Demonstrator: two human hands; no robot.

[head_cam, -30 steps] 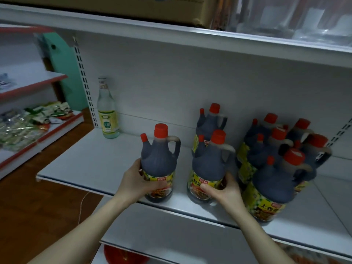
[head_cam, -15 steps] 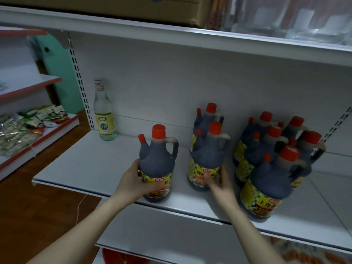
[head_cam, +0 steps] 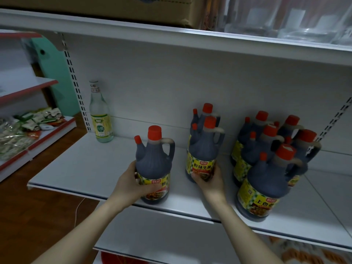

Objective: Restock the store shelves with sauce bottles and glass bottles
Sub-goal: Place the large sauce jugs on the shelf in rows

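Two dark, red-capped sauce bottles are held on the white shelf (head_cam: pixel 85 164) in the middle of the frame. The left hand (head_cam: pixel 131 184) is wrapped round the labelled lower body of the near sauce bottle (head_cam: pixel 154 161), its fingers (head_cam: pixel 144 190) curled close against the label. This bottle stands upright just behind the shelf's front edge, left of centre. The right hand (head_cam: pixel 209 181) is closed in the same way round the base of the second sauce bottle (head_cam: pixel 204 149), which stands upright further back, directly in front of a third bottle (head_cam: pixel 207 108) near the back panel. The low grip is judged to be chosen for steadiness, so that the weight is kept on the shelf while each bottle is slid into line with its label outward. A packed group of sauce bottles (head_cam: pixel 266 168) is noted at the right of the frame. A lone glass bottle (head_cam: pixel 100 115) is noted at the upper left against the back panel, well apart from the rest. The bare shelf between is judged to be reserved for further stock.
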